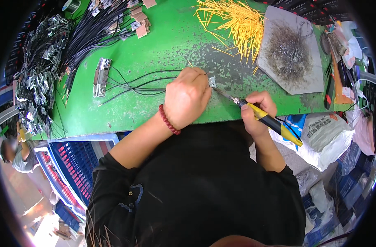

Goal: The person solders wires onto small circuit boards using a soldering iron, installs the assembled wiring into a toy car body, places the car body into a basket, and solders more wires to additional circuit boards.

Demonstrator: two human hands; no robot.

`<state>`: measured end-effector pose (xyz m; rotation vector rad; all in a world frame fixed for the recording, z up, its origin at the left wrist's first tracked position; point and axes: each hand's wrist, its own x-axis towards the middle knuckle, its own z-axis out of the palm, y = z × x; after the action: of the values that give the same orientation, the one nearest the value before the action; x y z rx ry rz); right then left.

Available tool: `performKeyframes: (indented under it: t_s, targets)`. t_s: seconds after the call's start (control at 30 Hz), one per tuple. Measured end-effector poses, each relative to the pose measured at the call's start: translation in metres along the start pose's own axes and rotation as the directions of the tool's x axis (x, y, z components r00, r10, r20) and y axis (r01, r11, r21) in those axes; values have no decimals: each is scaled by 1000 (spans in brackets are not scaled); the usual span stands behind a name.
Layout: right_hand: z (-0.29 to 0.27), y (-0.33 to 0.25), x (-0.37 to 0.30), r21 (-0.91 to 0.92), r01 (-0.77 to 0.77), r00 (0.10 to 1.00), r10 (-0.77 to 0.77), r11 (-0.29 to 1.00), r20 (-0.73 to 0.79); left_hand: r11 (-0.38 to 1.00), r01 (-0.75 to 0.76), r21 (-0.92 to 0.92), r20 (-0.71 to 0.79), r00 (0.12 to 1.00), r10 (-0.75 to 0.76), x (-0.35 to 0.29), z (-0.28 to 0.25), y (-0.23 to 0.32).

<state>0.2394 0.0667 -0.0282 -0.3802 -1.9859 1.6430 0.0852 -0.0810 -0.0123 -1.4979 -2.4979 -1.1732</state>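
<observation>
My right hand (258, 111) grips a yellow-and-black soldering iron (283, 131) like a pen. The iron's tip meets a small silvery metal part (212, 82) on the green table, just right of my left fingers. Curled down over the table, my left hand (187, 96) closes on several black wires (149, 78); its fingertips are mostly hidden under it. A short yellow end pokes out above the knuckles. Those wires run left toward a long metal bracket (101, 77). Whether the left fingers also pinch the small part cannot be seen.
Yellow wires (241, 26) lie heaped at the back, beside a soot-stained grey board (293, 53). Bundled black cables (93, 33) and a pile of metal parts (41, 70) fill the left. A blue crate (79, 164) stands below the table, a white sack (325, 136) at right.
</observation>
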Motion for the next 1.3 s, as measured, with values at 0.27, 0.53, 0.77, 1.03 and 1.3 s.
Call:
performKeyframes:
  t_s: [0.27,0.53,0.77,1.03,1.3]
  targets:
    - [-2,2,2,60,9,997,-5,998,-78,1000,30,5,13,999,-30,0,-1,1]
    - [-2,2,1,99,19,997,-12,995,-73,999,28,-28,40,999,-27,0,-2,-2]
    - [-2,2,2,92,12,997,-5,996,-72,999,28,-45,48,998,-26,2,-4,-4]
    - [-1,0,4,75,-26,998,30,997,-61,993,101,65,262,958,-115,18,-12,1]
    - [-1,2,6,95,-27,999,31,995,-42,989,83,120,347,930,-120,26,-16,2]
